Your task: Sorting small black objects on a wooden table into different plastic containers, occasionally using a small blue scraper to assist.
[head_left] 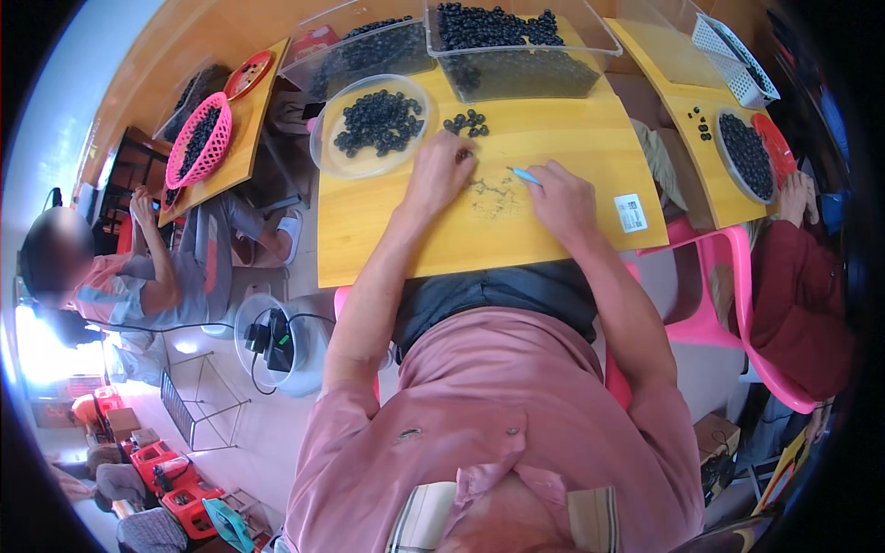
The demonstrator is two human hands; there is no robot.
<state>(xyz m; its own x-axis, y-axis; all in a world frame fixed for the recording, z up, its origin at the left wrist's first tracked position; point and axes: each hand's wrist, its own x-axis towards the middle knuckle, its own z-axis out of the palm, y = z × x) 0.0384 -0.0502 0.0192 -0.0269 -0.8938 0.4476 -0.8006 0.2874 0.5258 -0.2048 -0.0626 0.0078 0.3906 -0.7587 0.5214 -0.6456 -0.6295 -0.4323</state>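
My left hand [442,171] rests on the yellow table [369,241], its fingers curled round a small dark ball, partly hidden. A slim light-blue pointed tool [526,175] is gripped in my right hand [562,201], its tip aimed left. Fine dark crumbs [495,197] lie scattered on the wood between my hands. Just beyond my left fingers sits a loose cluster of shiny black balls [467,123]. More of them fill part of a clear round bowl [324,155] to the left. I cannot tell whether they are beads or fruit.
Two clear plastic boxes [614,48] of black balls stand at the far edge. A white label [631,213] is on the table's right. People sit at tables either side, near a pink basket [219,152] and a white basket [725,57]. A bucket with cables [241,332] stands lower left.
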